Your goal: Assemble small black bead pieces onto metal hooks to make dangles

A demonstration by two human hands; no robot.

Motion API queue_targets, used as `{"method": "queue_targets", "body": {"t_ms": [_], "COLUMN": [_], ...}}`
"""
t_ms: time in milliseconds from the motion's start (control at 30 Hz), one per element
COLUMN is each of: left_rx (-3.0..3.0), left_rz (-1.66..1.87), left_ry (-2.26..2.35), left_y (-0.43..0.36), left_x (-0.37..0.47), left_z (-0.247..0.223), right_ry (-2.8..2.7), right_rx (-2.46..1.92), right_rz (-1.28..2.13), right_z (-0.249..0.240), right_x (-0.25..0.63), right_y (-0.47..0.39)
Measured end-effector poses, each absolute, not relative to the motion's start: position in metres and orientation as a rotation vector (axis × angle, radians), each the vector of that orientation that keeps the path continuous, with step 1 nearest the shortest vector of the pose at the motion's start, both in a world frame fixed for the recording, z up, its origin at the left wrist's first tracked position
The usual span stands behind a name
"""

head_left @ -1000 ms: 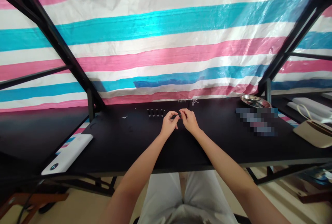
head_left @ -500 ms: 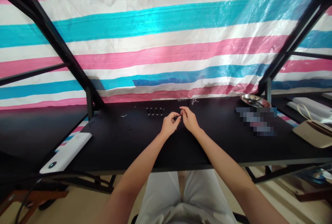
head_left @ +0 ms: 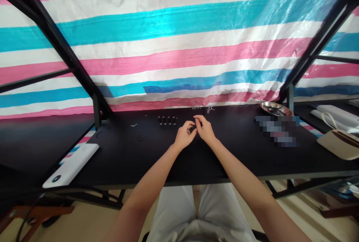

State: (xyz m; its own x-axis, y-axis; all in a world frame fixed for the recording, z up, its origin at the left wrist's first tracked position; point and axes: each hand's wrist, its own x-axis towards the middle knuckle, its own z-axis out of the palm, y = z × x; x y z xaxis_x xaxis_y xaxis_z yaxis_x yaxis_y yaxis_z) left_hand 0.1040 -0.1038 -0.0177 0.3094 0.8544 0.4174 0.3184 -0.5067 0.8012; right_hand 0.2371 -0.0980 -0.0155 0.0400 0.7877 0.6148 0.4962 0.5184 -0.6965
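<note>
Roughly midway by the look of it, though no final count could be read from the view. Done, as far as could be judged: four short dark cylinders (head_left: 169, 121) with pale ends, in a neat side-by-side row, spaced apart, just left of the left hand (head_left: 183, 137) and a little beyond it; standing or lying, could not tell. Apparently left: a line of tiny pieces (head_left: 196, 108) beyond the hands at the far edge of the tabletop (head_left: 134, 154), with a small pale tangle (head_left: 210, 109) just to its right. Hands close together over the middle, palms inward. Left hand loosely curled, thumb and fingers partly parted around a narrow dark gap; whether a small piece sat in it, too dim and small to tell. Right hand (head_left: 206, 130) nearly closed, thumb and forefinger drawn together near the left fingertips; grip contents hidden, contact between the hands unclear. Elsewhere: white scrap (head_left: 134, 125) well left of the left hand, white oblong case (head_left: 74, 164) farther left and nearer the body; shiny metal dish (head_left: 276, 109) well right of the right hand and beyond it, blurred-out patch (head_left: 277, 131) just on the near side of the dish.
</note>
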Motion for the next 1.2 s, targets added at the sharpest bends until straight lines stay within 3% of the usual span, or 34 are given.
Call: {"method": "queue_targets", "body": {"t_ms": [433, 1200], "left_rx": [1.935, 1.932], "left_rz": [1.215, 1.214], "left_ry": [1.051, 1.059], "left_y": [-0.1028, -0.1009], "left_x": [0.1017, 0.1025], "left_z": [-0.0151, -0.0142], "right_ry": [-1.497, -1.501], "right_rx": [-1.182, -1.117], "right_rz": [0.213, 0.348], "right_z": [-0.0178, -0.0156], "right_x": [0.2423, 0.2389], "right_y": [-0.0941, -0.0986]}}
